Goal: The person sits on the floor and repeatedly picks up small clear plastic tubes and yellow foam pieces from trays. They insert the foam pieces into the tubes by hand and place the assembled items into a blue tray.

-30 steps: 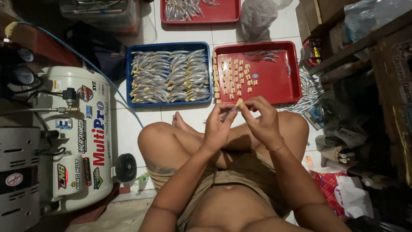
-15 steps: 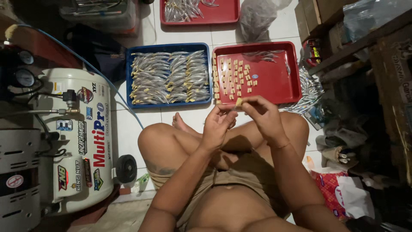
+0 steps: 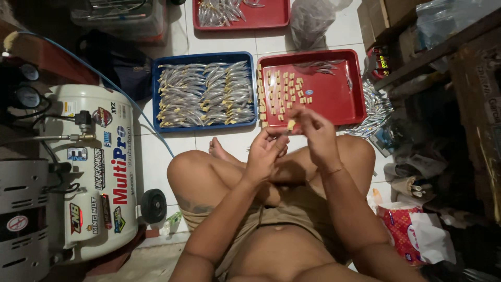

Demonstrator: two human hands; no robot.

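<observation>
Yellow piece [image 3: 290, 125] half-hidden in right hand [image 3: 315, 133].

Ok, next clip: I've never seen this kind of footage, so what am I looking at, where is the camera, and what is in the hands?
There is no machine at work: the camera sits on a person's head and looks down at their crossed legs and two bare hands above a white tiled floor. The right hand pinches a small yellowish piece at its fingertips, and the left hand is raised just beside it; what it grips I cannot tell. Ahead lie a blue tray full of small silvery fish-shaped lures in rows and a red tray with more yellowish pieces. A second red tray lies farther off. At the left stands a white air compressor tank with a blue hose.
</observation>
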